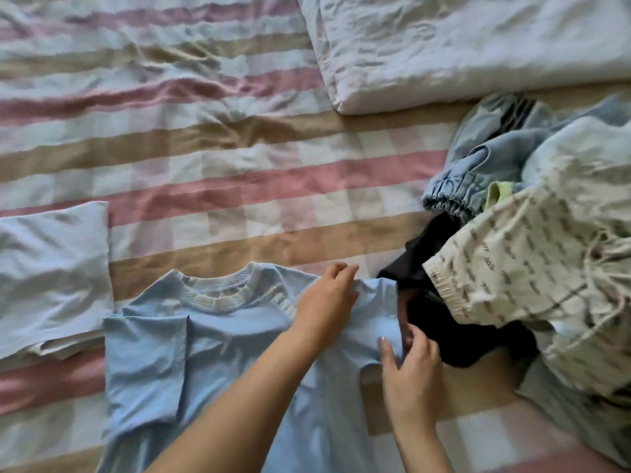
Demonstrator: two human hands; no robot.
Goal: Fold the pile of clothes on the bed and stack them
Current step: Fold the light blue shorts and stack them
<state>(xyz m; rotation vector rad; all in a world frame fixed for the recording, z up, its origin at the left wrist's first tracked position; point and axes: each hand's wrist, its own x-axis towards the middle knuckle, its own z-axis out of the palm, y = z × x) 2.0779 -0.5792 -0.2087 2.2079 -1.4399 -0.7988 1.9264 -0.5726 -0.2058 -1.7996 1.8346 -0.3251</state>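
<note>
two hands hold one blue t-shirt (239, 353)
left hand (326, 302) pinches its shoulder; right hand (411, 377) pinches the sleeve edge, beside the clothes pile (529, 268)

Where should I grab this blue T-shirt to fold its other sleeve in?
Grip the blue T-shirt at the outer edge of the sleeve beside the clothes pile, coming from that side. That sleeve lies spread flat; the other sleeve is already folded inward.
</note>
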